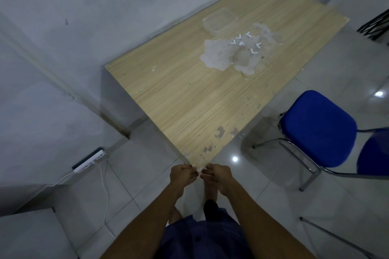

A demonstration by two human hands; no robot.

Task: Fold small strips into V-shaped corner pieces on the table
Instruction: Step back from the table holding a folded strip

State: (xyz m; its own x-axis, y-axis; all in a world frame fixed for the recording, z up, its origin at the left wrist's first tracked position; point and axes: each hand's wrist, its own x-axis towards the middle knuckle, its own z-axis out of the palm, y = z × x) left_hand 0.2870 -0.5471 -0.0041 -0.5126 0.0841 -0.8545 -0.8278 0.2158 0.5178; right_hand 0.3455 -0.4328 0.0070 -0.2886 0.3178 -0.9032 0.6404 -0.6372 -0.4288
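Where the counter (pixel 179 101) comes to its near corner, the left hand (pixel 182 174) and the right hand (pixel 217 175) meet, both forearms reaching forward and down from the bottom of the view. Each hand is knuckles up with its fingers curled inward. The fingertips of the two hands come almost together just at the corner's edge.

Whether a strip is pinched between them cannot be told, since anything there is too small and the light too dim. A dark garment and a foot show below the forearms, partly hidden by them.

About six white V-shaped pieces (pixel 241 43) lie scattered on a pale worn patch far across the counter, well apart from the hands. A clear shallow container (pixel 220 20) sits just beyond them. A long stretch of wood grain lies between the hands and the pieces.

The counter's far-left side runs along the wall (pixel 63 48). A blue chair (pixel 317 128) stands on the tiled floor (pixel 136 176) near the right edge. A power strip (pixel 89 160) lies on the floor by the wall.
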